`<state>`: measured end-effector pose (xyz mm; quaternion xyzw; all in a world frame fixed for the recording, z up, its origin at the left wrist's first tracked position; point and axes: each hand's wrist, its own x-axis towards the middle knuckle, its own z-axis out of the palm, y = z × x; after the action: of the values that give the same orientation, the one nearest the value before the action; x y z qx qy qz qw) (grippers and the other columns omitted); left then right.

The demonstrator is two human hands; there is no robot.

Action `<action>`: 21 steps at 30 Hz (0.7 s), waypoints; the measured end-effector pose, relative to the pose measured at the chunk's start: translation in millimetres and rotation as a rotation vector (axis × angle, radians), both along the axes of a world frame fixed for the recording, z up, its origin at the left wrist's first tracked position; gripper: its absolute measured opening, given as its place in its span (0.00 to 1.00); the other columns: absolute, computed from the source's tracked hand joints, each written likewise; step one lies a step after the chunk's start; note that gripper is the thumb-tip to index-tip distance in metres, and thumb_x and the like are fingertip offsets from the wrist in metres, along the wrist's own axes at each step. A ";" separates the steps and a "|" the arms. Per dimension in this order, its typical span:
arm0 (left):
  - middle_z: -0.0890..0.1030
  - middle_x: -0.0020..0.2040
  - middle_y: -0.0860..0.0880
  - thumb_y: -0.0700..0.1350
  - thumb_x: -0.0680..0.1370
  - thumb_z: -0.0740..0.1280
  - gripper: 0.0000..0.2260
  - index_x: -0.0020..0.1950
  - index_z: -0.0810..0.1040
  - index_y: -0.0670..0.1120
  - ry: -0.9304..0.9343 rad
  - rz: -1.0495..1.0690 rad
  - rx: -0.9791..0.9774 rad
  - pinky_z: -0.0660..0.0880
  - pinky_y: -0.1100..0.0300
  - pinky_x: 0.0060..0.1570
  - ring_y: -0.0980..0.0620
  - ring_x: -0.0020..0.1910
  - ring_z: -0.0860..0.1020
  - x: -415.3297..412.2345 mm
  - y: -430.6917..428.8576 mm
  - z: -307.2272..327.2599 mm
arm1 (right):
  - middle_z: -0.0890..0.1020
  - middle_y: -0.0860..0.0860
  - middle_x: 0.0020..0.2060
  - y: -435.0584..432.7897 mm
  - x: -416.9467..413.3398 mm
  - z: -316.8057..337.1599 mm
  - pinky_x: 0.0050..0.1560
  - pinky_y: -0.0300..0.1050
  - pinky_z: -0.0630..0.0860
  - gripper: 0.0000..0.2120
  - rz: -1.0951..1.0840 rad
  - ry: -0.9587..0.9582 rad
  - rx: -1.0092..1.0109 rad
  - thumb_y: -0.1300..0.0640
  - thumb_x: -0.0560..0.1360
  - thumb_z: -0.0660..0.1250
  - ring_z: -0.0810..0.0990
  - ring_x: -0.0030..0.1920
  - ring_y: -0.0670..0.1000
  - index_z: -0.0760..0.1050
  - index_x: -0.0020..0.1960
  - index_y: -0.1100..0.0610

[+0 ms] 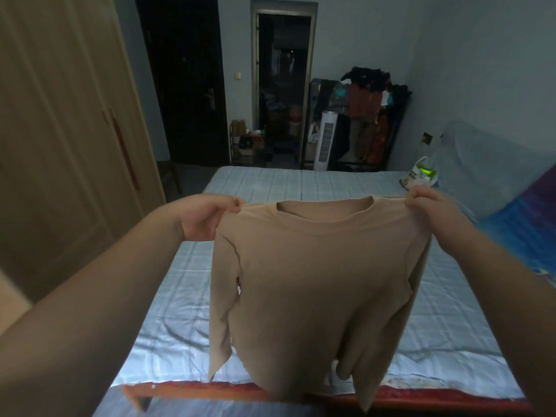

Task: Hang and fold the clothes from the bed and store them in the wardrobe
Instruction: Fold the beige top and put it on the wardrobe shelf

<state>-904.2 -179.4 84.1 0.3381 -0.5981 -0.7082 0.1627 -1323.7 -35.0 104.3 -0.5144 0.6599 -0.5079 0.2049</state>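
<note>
A beige long-sleeved top (316, 281) hangs in the air over the bed (180, 296), held up by its shoulders with the neckline at the top. My left hand (204, 216) pinches the left shoulder seam. My right hand (433, 207) pinches the right shoulder seam. Both sleeves dangle down at the sides, and the hem reaches the bed's red front edge (210, 392). The wooden wardrobe (60, 130) stands at the left with its doors closed.
A white plastic bag (419, 176) lies at the bed's far right corner beside a pale pillow (487, 176) and a blue-purple blanket (526, 230). Beyond the bed stand a white tower fan (325, 145), a loaded clothes rack (367, 109) and two dark doorways.
</note>
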 end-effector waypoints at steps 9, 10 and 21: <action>0.82 0.46 0.45 0.45 0.71 0.76 0.06 0.45 0.81 0.51 0.017 0.234 -0.202 0.77 0.56 0.40 0.49 0.42 0.81 -8.8 15.2 0.8 | 0.74 0.52 0.38 5.4 7.5 -5.8 0.39 0.42 0.65 0.04 -0.054 0.077 -0.009 0.62 0.77 0.64 0.70 0.39 0.47 0.76 0.44 0.59; 0.82 0.46 0.46 0.47 0.72 0.75 0.04 0.45 0.82 0.52 0.014 0.248 -0.248 0.77 0.56 0.41 0.49 0.42 0.80 -9.1 17.7 2.0 | 0.75 0.53 0.39 6.0 7.4 -5.9 0.39 0.43 0.65 0.04 -0.059 0.098 -0.006 0.61 0.78 0.65 0.70 0.39 0.47 0.76 0.44 0.59; 0.85 0.44 0.51 0.50 0.82 0.64 0.09 0.48 0.85 0.55 -0.215 0.116 -0.813 0.77 0.53 0.50 0.52 0.45 0.82 -20.6 51.6 34.9 | 0.81 0.50 0.48 0.9 -4.0 -5.9 0.52 0.51 0.73 0.07 -0.258 0.368 -0.031 0.49 0.77 0.62 0.77 0.52 0.53 0.78 0.52 0.46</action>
<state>-924.8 -127.8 119.0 0.3513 -0.8222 -0.3652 0.2591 -1327.6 -34.0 98.4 -0.5128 0.7387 -0.4374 0.0065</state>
